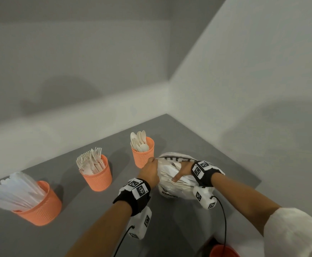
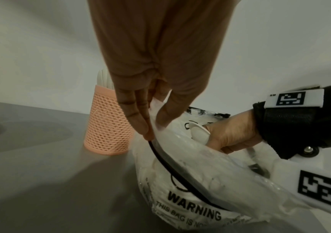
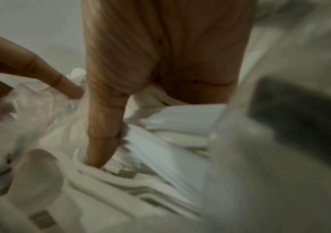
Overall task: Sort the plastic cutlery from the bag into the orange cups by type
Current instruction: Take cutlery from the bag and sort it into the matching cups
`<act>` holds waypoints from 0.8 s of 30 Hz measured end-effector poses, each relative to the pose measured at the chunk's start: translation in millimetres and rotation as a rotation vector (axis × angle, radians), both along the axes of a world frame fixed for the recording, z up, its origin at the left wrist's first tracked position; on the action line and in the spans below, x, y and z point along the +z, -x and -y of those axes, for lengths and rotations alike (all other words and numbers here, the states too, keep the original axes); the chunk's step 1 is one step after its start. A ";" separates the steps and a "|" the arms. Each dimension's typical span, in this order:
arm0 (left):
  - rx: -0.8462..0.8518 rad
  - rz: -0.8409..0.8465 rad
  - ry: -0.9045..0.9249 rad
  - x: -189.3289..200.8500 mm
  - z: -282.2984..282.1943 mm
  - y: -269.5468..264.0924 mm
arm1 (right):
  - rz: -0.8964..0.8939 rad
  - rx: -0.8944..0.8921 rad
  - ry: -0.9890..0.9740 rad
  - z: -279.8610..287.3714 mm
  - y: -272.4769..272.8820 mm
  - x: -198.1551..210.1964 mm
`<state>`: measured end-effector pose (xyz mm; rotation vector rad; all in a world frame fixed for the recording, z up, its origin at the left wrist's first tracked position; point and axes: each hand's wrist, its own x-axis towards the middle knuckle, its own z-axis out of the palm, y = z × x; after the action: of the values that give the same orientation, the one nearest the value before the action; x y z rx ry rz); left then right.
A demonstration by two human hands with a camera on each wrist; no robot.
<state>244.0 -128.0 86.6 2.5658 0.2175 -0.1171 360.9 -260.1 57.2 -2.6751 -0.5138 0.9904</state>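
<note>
A clear plastic bag [image 1: 170,191] printed WARNING lies on the grey table, full of white cutlery [image 3: 160,141]. My left hand [image 1: 151,170] pinches the bag's rim [image 2: 154,124] between thumb and fingers and holds the mouth up. My right hand [image 1: 182,170] reaches into the bag. Its thumb [image 3: 100,141] presses down into the pile, its curled fingers are sunk behind a bundle of bluish-white pieces, and a spoon [image 2: 198,130] lies beside its knuckles. Three orange mesh cups stand in a row: knives [image 1: 40,206] on the left, forks [image 1: 98,176] in the middle, spoons [image 1: 143,154] next to the bag.
White walls meet in a corner behind the table. The table's right edge [image 1: 248,175] runs close past the bag. Another orange rim [image 1: 224,252] shows at the bottom of the head view. Black cables hang from both wrist cameras.
</note>
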 end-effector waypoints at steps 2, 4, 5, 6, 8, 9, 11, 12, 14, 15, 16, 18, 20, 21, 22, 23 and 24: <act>0.005 0.029 -0.029 -0.7 4.5 0.1 | -0.001 -0.036 -0.031 2.2 1.0 0.4; -0.007 0.051 -0.079 -2.5 7.5 0.4 | 0.002 -0.052 -0.038 5.3 0.9 1.1; -0.022 0.056 -0.091 -3.8 8.1 0.6 | 0.002 -0.060 -0.040 6.9 1.1 2.2; -0.039 0.050 -0.089 -4.2 8.9 1.5 | 0.003 -0.062 -0.040 7.8 0.1 2.3; -0.057 0.015 -0.080 -5.9 10.0 2.6 | -0.002 -0.050 -0.033 8.4 0.9 5.6; -0.054 -0.017 -0.091 -6.4 10.3 3.2 | -0.004 -0.039 -0.019 7.7 1.8 7.0; -0.017 -0.088 -0.121 -7.2 10.9 3.1 | -0.012 -0.002 0.010 6.0 5.3 10.3; 0.017 -0.115 -0.124 -6.9 11.1 2.8 | -0.023 0.024 0.015 4.7 7.8 11.4; 0.087 -0.142 -0.084 -5.2 10.4 1.8 | -0.031 0.092 0.002 3.1 11.9 13.9; 0.110 -0.145 -0.058 -5.6 8.9 0.9 | -0.030 0.122 -0.001 3.2 13.4 15.7; 0.121 -0.154 -0.037 -5.4 7.1 0.6 | -0.033 0.137 0.000 3.7 13.4 17.0; 0.105 -0.163 -0.020 -5.0 3.7 -0.5 | -0.055 0.138 -0.013 7.1 12.6 19.4; 0.078 -0.149 -0.002 -3.1 0.2 -0.5 | -0.069 0.138 -0.022 10.3 12.9 22.6; 0.076 -0.138 0.018 -1.4 -1.4 -0.4 | -0.065 0.143 -0.026 11.0 12.6 23.8; 0.085 -0.135 0.044 -0.1 -3.0 0.3 | -0.055 0.146 -0.027 10.8 12.5 24.9; 0.095 -0.126 0.069 -0.1 -4.8 0.5 | -0.042 0.150 -0.036 10.2 12.5 26.4; 0.106 -0.128 0.093 1.2 -5.4 1.4 | -0.034 0.150 -0.048 9.0 13.5 28.9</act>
<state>242.6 -122.6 87.9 2.4503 0.3869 -0.2463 347.4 -269.0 86.1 -2.6042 -0.7300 1.0476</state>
